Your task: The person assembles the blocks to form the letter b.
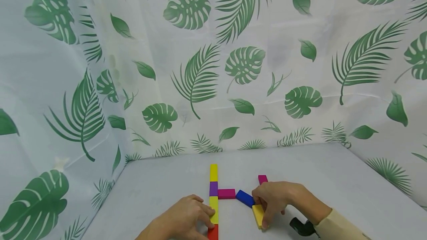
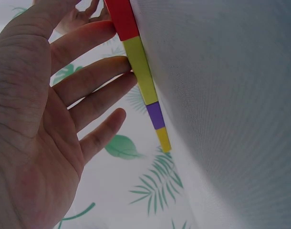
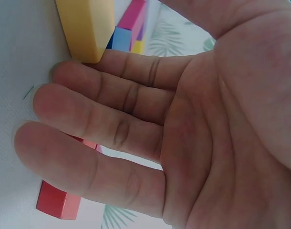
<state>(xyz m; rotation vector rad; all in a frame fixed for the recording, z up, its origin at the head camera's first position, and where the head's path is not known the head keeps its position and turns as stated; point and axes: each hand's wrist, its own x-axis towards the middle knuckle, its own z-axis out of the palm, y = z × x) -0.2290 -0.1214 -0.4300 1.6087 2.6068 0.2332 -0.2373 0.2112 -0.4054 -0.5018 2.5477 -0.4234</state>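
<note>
Taking 12 o'clock as away from the person, we see the right hand (image 1: 277, 199) pinching a pale yellow block (image 1: 258, 216), its thumb at the block's near end and its index finger by the far end; in the right wrist view the remaining fingers reach out nearly straight. The left hand (image 1: 188, 216), at about 9 o'clock from it, has its fingers extended and slightly spread, fingertips against a bright yellow block (image 1: 214, 209) and the red block (image 1: 212, 232) at its 6 o'clock.

Towards 12 o'clock in that same line we find a purple block (image 1: 213, 189), then a far yellow block (image 1: 214, 172). A magenta block (image 1: 227, 194) points out at 3 o'clock, its end against the line. At its 4 o'clock lies a slanted blue block (image 1: 245, 198), reaching towards the pinched one. Behind the right hand, we make out a partly hidden pink block (image 1: 262, 178). Everything lies on a white tabletop (image 1: 156, 184); at 12 o'clock hangs a leaf-printed curtain (image 1: 245, 64).
</note>
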